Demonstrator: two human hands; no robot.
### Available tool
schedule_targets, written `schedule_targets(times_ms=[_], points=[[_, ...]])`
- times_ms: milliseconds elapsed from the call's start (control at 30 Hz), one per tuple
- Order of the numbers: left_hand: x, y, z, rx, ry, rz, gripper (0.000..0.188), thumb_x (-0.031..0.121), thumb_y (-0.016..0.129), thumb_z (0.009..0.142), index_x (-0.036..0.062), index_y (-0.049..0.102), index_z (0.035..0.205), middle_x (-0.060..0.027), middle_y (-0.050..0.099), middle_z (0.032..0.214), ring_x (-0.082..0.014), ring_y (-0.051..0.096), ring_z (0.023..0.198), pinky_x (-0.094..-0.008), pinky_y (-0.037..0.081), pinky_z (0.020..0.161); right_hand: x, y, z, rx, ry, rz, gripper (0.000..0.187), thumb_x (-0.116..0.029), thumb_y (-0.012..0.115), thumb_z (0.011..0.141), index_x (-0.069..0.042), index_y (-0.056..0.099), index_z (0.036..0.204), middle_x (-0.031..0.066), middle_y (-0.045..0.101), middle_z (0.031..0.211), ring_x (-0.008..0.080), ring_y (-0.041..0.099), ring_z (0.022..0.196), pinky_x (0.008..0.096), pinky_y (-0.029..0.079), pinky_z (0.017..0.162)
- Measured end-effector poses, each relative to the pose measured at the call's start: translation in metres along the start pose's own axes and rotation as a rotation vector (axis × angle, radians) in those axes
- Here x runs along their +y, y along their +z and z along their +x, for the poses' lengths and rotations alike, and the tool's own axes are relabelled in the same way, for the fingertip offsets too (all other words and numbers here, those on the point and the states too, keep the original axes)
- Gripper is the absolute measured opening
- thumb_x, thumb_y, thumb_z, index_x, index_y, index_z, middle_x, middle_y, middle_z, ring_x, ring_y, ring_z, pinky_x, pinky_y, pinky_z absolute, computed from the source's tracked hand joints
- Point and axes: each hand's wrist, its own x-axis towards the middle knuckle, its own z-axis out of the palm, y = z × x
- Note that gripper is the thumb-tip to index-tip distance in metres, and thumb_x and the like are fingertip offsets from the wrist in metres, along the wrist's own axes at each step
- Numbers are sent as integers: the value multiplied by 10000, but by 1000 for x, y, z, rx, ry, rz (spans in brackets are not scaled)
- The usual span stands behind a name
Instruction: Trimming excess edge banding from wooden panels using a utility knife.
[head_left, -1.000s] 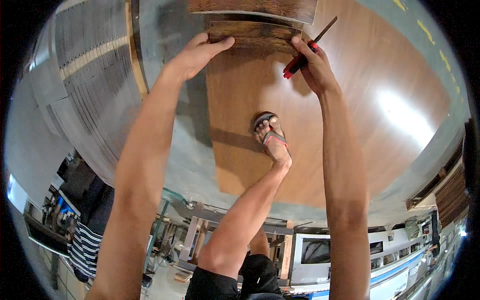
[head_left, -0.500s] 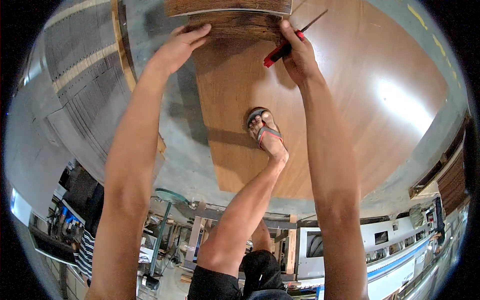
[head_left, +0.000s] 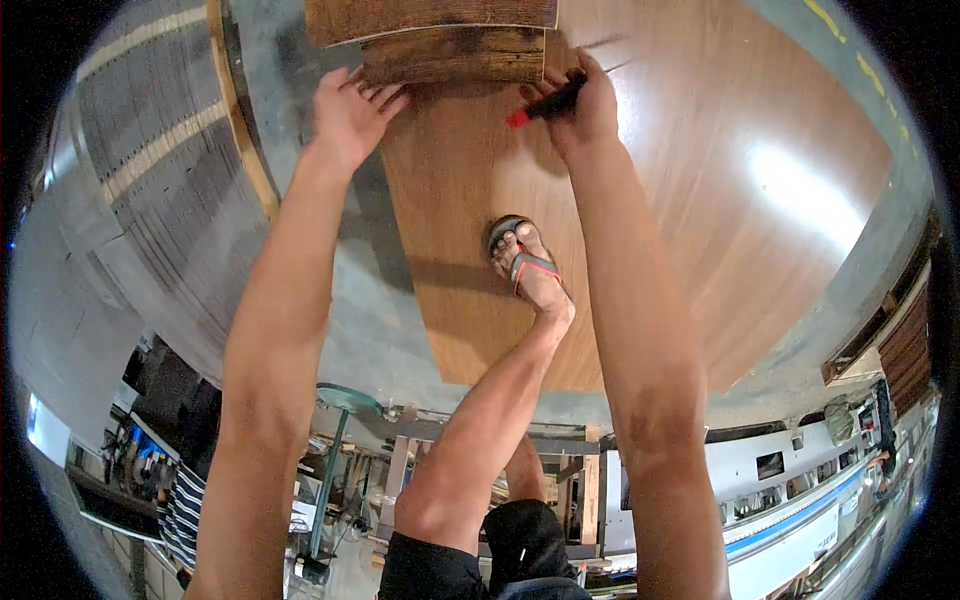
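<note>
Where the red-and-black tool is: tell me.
Head view, upper middle: the red-and-black tool is in the right hand, near the right end of the lower dark board.

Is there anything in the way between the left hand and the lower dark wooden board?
Nothing visible stands between the left hand and the lower dark wooden board; the hand is beside its near left corner.
</note>
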Motion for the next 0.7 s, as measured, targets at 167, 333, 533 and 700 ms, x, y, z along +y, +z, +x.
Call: schedule_targets(times_ms=[167, 333, 533, 700], points=[[0, -18, 21, -42, 97, 113, 431, 291, 386, 1014, 16, 460, 1338, -165, 502, 1416, -331, 428, 1356, -525, 273, 1191, 11, 3, -5, -33, -253, -517, 271, -249, 623, 994, -6, 637, 1113, 39, 643, 993, 133, 582, 864, 307, 475, 823], [0, -6, 8, -169, 113, 191, 437, 295, 377, 1021, 20, 450, 1353, -153, 502, 1421, -322, 434, 1348, -486, 290, 1190, 14, 2, 4, -78, -207, -543, 279, -242, 606, 1004, 10, 635, 1121, 38, 653, 978, 133, 576, 875, 296, 448, 811], [3, -13, 3, -135, 83, 177, 580, 376, 315, 1034, 10, 314, 1485, -187, 388, 1522, -337, 348, 1424, -473, 240, 1215, -2, -11, 3, -163, -235, -440, 248, -212, 579, 1007, 17, 645, 1078, 29, 632, 890, 148, 559, 777, 294, 451, 730], [-6, -107, -56, -1, 92, 513, 687, 502, 208, 1027, 135, 144, 1604, -141, 137, 1663, -298, 140, 1532, -457, 89, 1239, 0, -91, -73, 85, -301, -435, 288, -266, 576, 1011, 1, 612, 1110, 87, 679, 965, 189, 628, 785, 330, 510, 680]])
